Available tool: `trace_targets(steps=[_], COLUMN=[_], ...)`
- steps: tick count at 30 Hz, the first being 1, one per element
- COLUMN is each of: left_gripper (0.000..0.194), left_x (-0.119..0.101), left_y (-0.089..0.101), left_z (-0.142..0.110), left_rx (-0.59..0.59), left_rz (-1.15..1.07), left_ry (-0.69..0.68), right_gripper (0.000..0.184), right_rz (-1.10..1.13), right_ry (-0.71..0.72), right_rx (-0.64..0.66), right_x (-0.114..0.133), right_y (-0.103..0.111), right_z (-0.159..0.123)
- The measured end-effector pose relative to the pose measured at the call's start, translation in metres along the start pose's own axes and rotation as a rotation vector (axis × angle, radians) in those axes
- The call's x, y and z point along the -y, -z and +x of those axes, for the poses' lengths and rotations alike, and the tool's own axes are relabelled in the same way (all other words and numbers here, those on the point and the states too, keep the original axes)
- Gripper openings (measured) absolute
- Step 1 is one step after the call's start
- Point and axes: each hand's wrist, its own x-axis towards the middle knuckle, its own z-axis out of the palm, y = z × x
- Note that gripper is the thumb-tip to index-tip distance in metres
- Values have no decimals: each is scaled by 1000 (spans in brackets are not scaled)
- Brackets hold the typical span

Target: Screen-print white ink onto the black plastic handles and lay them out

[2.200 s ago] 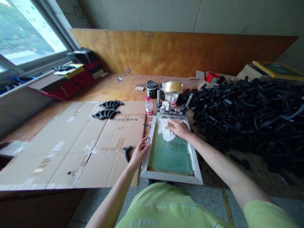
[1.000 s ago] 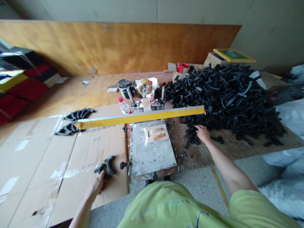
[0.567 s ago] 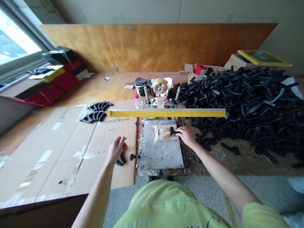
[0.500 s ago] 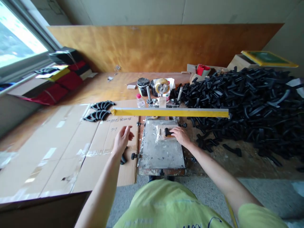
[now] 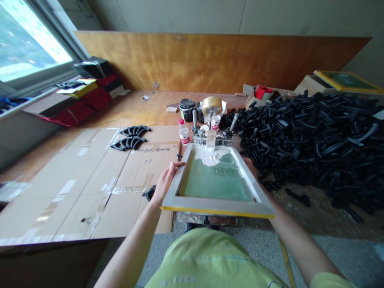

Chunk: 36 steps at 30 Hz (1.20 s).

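A screen-printing frame with green mesh lies lowered over the printing base, its yellow-edged near side towards me. White ink is spread at the far end of the mesh. My left hand has its fingers closed at the frame's left side. At the right side is my right hand, largely hidden behind the frame but seemingly gripping that edge. Beside my left wrist, a black curved plastic part rests on the cardboard. The frame covers whatever lies on the base.
A large heap of black plastic parts fills the right of the table. Two rows of similar parts lie on the cardboard. Behind the frame stand a red-capped bottle, black tubs and a tape roll.
The frame has come down from its raised, edge-on position. My right hand has left the black part on the base for the frame's right side; my left has moved to its left side.
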Motion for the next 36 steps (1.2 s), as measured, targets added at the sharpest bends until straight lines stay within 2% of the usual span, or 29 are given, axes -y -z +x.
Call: trace_targets(steps=[2,5,7,10,12,14,18,21,23,26,28,32,34,36], left_gripper=[63,77,80,71,66,65,65,65,66,67,69,71,72,73], left_x=[28,71,93,109,112,114,119,122,121,120,119,115,107,93], left_y=[3,2,0,-1,0,1,3,3,2,2,2,2,2,4], left_z=[-9,-10,-6,-1,-1,-1,-1,0,0,-2,-2,-4,-5,-8], left_rx=[41,51,32,-16,-35,-29,-9,-14,-19,-19,-12,10,12,34], left_rz=[40,35,68,151,174,180,202,210,185,147,122,79,81,65], left_ry=[111,160,151,137,136,139,140,134,129,137,156,170,180,201], right_gripper=[33,41,50,30,13,6,20,22,16,18,26,21,14,24], right_rz=[-19,-29,-69,-151,-176,-168,-70,22,50,34,38,104,114,102], right_ry=[-74,25,149,191,172,211,469,563,526,437,457,508,439,338], right_rx=[-139,-205,-115,92,191,234,324,422,433,300,231,287,294,250], right_x=[-2,24,50,76,81,81,76,74,74,76,76,74,75,79], right_y=[11,7,-6,-28,-37,-40,-24,-9,-7,-16,-22,-22,-18,-16], right_z=[18,59,88,111,107,89,47,40,47,51,42,28,40,65])
